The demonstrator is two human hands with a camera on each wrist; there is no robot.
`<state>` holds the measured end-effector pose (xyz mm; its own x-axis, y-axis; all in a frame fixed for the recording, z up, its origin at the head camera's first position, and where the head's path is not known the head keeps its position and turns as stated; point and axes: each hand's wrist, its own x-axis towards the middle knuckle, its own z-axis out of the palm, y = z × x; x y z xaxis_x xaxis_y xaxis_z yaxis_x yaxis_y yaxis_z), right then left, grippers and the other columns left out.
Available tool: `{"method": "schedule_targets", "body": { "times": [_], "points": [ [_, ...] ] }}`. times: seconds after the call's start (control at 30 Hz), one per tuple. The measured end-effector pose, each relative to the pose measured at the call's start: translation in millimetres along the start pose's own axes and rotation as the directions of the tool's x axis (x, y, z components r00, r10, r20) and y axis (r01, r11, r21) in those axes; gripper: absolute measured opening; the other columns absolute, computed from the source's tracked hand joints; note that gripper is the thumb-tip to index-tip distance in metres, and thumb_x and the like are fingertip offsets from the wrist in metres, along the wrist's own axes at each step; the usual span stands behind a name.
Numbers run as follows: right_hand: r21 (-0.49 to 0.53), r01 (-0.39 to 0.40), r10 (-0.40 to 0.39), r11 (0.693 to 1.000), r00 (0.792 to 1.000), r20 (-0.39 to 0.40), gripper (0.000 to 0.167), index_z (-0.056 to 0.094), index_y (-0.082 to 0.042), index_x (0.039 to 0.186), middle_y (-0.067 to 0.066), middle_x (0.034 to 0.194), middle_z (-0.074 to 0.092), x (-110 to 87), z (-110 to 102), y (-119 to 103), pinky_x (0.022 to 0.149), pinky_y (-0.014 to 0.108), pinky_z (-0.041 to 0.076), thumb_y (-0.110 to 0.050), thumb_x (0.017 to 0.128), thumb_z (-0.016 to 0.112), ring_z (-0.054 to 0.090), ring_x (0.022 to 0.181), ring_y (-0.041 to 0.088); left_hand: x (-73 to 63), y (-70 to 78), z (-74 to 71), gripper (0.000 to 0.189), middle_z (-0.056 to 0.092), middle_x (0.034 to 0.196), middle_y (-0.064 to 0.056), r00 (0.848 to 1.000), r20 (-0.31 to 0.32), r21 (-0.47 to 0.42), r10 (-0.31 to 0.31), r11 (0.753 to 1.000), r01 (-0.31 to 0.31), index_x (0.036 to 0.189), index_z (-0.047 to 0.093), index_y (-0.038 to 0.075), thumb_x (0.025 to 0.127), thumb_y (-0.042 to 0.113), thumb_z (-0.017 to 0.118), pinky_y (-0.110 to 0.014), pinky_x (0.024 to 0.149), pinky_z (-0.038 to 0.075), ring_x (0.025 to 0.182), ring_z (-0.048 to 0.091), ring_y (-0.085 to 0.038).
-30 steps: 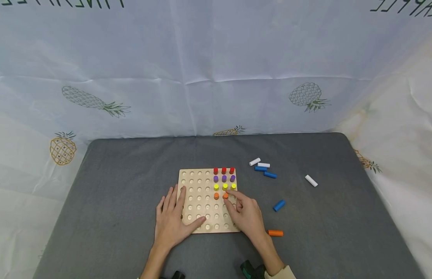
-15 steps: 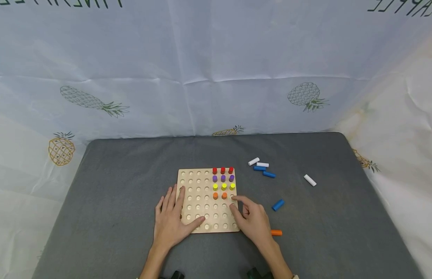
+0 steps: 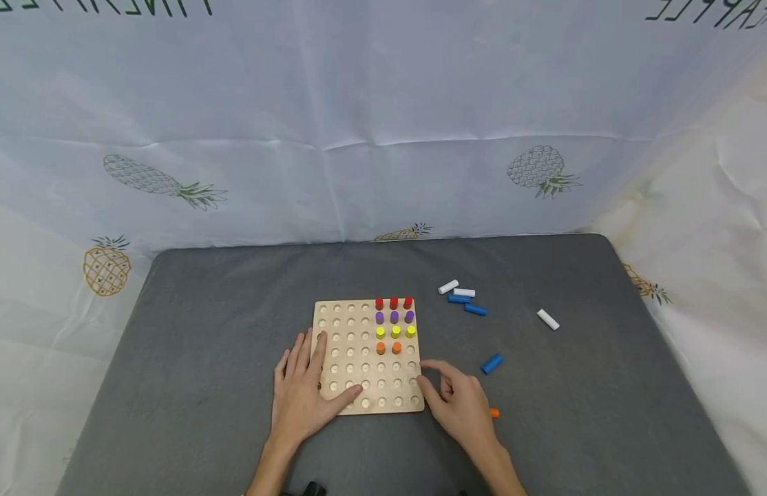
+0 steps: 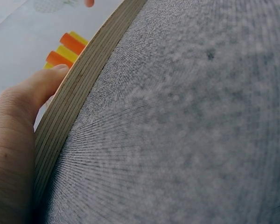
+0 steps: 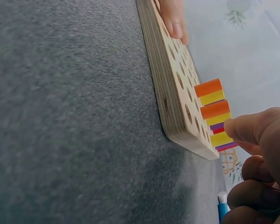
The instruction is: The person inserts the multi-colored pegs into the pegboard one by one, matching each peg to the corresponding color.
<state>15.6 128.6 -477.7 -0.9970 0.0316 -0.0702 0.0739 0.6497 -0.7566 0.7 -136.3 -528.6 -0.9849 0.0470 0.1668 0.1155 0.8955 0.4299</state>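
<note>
A square wooden pegboard (image 3: 390, 408) lies on the table with rows of round holes. At its right side stand three red pegs (image 3: 393, 303), three purple pegs (image 3: 394, 317), three yellow pegs (image 3: 395, 332) and two orange pegs (image 3: 396, 348). My left hand (image 3: 299, 399) rests on the board's left side, fingers straight along the edge and thumb over the front part. Beside the board's right edge is my right hand (image 3: 465, 412), holding nothing, thumb and forefinger apart and the other fingers curled. A loose orange peg (image 3: 495, 412) is partly hidden behind it.
One blue peg (image 3: 491, 364) and one white peg (image 3: 548, 319) lie separately to the right. Behind them is a cluster of two white pegs (image 3: 448, 286) and two blue pegs (image 3: 476, 310). A pineapple-print cloth (image 3: 266, 193) hangs behind the grey table (image 3: 204, 344).
My right hand has let go of the second orange peg, now standing in its hole, and has drawn back rightward and toward me, off the board. The left hand stays put.
</note>
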Motion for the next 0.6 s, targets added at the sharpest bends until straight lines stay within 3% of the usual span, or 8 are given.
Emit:
{"method": "schedule_targets", "body": {
  "times": [0.37,0.6],
  "points": [
    [-0.046,-0.033,0.034,0.998,0.999,0.029,0.018,0.078,-0.018,0.107,-0.012,0.051,0.027,-13.6,-10,4,0.043,0.015,0.021,-0.016,0.089,0.080,0.023,0.041,-0.002,0.2,0.6,1.1,0.116,0.035,0.166,-0.017,1.000,0.015,-0.006,-0.010,1.000,0.010,0.159,0.038,0.013,0.068,0.074,0.076,-0.061,0.119,0.022,0.153,0.032,-0.038],
    [-0.104,-0.012,0.014,0.995,1.000,0.022,0.019,0.078,-0.023,0.106,-0.013,0.052,0.027,-20.7,-21,7,0.043,0.016,0.021,-0.019,0.088,0.081,0.021,0.042,-0.003,0.1,0.2,-0.2,0.116,0.036,0.166,-0.017,1.000,0.009,-0.006,-0.007,1.000,0.007,0.159,0.038,0.014,0.067,0.074,0.077,-0.060,0.119,0.022,0.153,0.032,-0.037]
  ]
}}
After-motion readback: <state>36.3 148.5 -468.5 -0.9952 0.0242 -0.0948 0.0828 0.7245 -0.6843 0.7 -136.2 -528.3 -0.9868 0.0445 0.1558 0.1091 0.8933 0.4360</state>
